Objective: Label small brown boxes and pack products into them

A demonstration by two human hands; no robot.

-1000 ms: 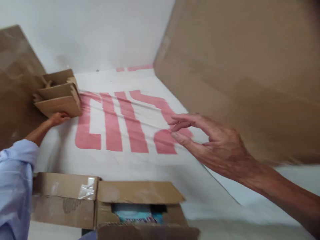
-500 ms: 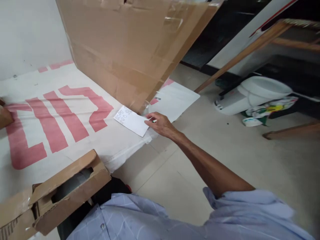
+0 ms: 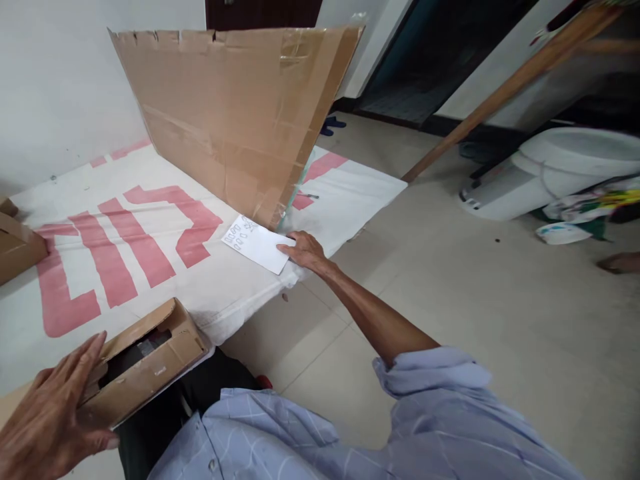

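Note:
A white sheet of paper point(image 3: 260, 248) with rows of small outlined shapes at its left end lies at the table's near edge. My right hand point(image 3: 305, 249) grips its right end, fingers closed on it. At the lower left, my left hand point(image 3: 60, 407) is spread over the end of a small cardboard box point(image 3: 155, 365), its fingers stretched and thumb apart. Through the box's opening something dark with a greyish patch shows. I cannot tell how firmly the left hand touches the box.
A large taped cardboard panel point(image 3: 220, 113) stands on the white and red sheet point(image 3: 200, 293) covering the table. Another cardboard box point(image 3: 20, 247) sits at the left edge. On the floor at right are a white bucket point(image 3: 540, 173) and a slanting wooden pole point(image 3: 480, 113).
My left hand has come into view over the small box. The paper and right hand appear slightly further left. The camera view has shifted, showing more of the panel's top.

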